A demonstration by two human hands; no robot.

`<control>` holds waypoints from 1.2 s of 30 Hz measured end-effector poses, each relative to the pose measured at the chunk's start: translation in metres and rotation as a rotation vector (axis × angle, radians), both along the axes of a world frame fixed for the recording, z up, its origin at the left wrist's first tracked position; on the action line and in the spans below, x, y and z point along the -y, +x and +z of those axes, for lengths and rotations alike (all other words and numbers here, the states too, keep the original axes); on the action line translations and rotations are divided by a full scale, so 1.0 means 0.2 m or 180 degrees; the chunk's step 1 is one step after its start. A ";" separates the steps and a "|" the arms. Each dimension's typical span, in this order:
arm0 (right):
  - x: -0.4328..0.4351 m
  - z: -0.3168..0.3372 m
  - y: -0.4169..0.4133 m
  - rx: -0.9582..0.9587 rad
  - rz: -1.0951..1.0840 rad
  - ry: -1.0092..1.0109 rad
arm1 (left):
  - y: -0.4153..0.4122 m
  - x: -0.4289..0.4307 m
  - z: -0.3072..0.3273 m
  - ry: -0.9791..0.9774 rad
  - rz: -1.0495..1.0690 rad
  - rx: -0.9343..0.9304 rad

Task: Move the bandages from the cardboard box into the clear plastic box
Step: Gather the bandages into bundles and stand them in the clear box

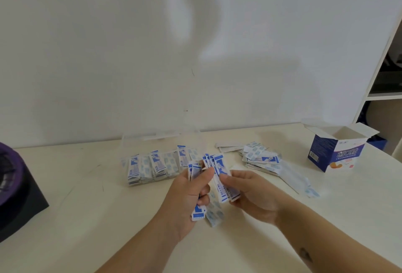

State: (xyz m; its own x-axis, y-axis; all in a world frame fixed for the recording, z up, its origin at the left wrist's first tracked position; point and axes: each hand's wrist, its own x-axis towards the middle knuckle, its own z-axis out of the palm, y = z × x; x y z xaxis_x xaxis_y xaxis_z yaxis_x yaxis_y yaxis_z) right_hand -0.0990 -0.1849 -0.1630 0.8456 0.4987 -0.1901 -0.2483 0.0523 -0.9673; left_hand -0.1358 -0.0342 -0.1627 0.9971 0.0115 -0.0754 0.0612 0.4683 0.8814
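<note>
Above the table's middle, my left hand (188, 194) grips a bundle of blue-and-white wrapped bandages (196, 211). Close beside it, my right hand (250, 192) pinches a second stack of bandages (221, 177) between thumb and fingers. Behind the hands stands the clear plastic box (139, 140), lid open, with rows of bandages (154, 164) packed upright inside. A loose pile of bandages (261, 159) lies on the table to the right. The blue-and-white cardboard box (336, 153) stands open at the far right.
A black block with a purple round object (15, 185) sits at the left edge. White paper slips (228, 145) lie behind the loose pile. A white wall rises behind the table, and a white shelf unit (378, 76) stands at the right.
</note>
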 end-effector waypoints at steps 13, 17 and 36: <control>-0.12 -0.04 -0.06 -0.0006 -0.0423 0.0350 | 0.02 -0.03 -0.03 0.0687 0.0516 0.0008; -0.15 -0.03 -0.10 0.0448 -0.0691 0.0331 | 0.02 -0.03 -0.02 -0.0169 0.0498 -0.0185; 0.22 0.04 0.28 0.1360 -0.0251 -0.4053 | 0.06 -0.09 0.02 -0.1394 0.0304 -0.0793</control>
State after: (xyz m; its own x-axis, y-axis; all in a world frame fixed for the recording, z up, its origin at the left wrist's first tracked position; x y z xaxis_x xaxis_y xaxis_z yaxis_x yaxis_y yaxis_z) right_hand -0.0431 -0.2281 -0.1551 0.9727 0.1214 -0.1976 0.0447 -0.9342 -0.3538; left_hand -0.1242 -0.0157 -0.1595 0.9442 0.0159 -0.3289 0.1834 0.8042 0.5654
